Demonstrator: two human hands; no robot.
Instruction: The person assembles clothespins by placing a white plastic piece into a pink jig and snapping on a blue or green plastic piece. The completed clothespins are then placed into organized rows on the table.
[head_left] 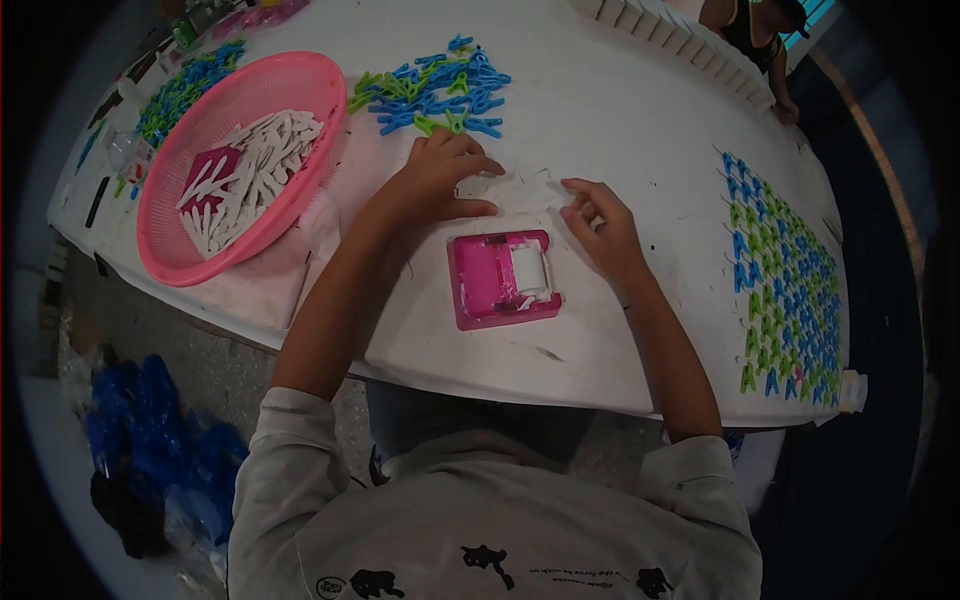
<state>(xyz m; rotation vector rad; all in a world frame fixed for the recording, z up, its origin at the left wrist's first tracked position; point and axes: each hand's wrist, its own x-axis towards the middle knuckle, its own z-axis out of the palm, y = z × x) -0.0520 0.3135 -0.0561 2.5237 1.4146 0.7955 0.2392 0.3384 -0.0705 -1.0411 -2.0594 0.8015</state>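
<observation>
My left hand (437, 185) is above the white tabletop, its thumb and fingers spread apart in a wide C shape. Facing it is my right hand (603, 222), with the index finger stretched out, the thumb apart from it and the other fingers curled. Between the two hands lie faint whitish pieces (515, 188), too pale against the table to name. Just below them sits a pink box (478, 278) with a white roller (529, 270) in its right part; neither hand touches it. Blue and green clothespins (440, 90) lie in a loose heap beyond my left hand.
A pink basket (160, 225) of white strips (270, 160) stands at the left, with more clothespins (195, 90) behind it. Rows of clothespins (785, 290) cover the right side. White blocks (690, 45) line the far edge, near another person (757, 35). Blue bags (155, 430) lie on the floor.
</observation>
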